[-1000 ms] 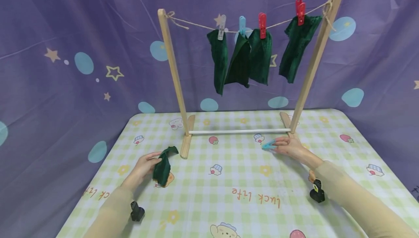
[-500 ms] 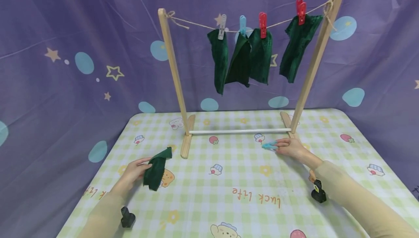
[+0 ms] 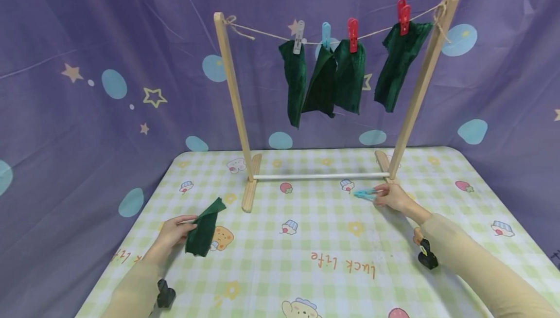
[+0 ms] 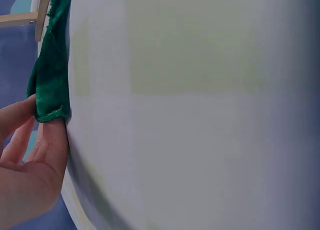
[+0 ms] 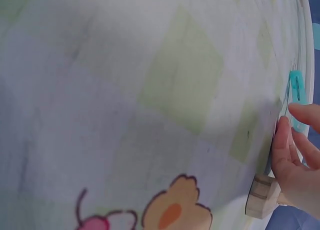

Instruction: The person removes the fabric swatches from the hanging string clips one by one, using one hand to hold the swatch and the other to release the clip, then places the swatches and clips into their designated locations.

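Note:
At the left of the table, my left hand pinches a small dark green velvet cloth by its edge. In the left wrist view the cloth sits between thumb and fingers, close over the checked tablecloth. My right hand is near the foot of the rack's right post, with a light blue clothespin at its fingertips. The right wrist view has the clothespin between thumb and fingers, low by the table. Several green cloths hang from the string, held by grey, blue and red clothespins.
A wooden drying rack stands at the back of the table, its string tied between two posts. A white bar joins its feet low down. The tablecloth is checked and printed; a purple curtain hangs behind.
My left hand has moved left and slightly toward me with the green cloth, which now hangs flatter. My right hand has shifted slightly right with the blue clothespin.

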Motion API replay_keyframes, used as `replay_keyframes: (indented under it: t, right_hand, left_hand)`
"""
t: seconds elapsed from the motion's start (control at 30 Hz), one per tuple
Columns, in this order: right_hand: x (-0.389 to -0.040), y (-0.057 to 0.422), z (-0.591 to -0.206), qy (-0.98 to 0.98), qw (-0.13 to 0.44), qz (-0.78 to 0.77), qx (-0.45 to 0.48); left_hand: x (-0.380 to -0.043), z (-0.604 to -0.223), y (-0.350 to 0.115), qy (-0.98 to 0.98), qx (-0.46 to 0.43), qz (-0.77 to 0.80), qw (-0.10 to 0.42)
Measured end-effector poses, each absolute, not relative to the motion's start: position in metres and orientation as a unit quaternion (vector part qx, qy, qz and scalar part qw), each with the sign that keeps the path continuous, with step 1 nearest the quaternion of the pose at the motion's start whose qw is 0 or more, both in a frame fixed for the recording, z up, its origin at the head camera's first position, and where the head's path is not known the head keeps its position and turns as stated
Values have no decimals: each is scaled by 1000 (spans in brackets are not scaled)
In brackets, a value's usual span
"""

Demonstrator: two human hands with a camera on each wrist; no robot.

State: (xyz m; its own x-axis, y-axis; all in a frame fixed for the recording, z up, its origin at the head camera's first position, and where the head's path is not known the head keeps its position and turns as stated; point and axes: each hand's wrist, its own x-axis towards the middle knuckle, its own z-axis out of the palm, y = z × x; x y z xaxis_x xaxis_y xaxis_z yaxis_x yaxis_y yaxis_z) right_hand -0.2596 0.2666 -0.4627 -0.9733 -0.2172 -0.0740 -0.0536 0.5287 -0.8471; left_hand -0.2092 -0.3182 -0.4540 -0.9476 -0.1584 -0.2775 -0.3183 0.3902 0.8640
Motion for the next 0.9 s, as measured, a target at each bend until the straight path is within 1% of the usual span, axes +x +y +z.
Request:
replay_keyframes:
  t: [0.37, 0.5, 0.67, 0.77, 0.9]
  right_hand:
    - [-261, 268, -465, 886, 76, -448, -94]
    - [-263, 270, -458, 890, 75, -436, -105]
    - [-267, 272, -439, 886, 75, -448, -94]
    - [-273, 271, -422, 876, 76, -465, -100]
    - [-281, 266, -397, 868, 66, -478, -115]
  left_hand:
    - [-211, -456, -321, 868, -135, 477, 33]
    - [-211, -448, -316, 862, -132, 490, -1]
    - [-214, -432, -306, 841, -106, 528, -48]
    - [-230, -434, -307, 823, -69, 562, -53]
    - [-271, -463, -319, 806, -11, 589, -57]
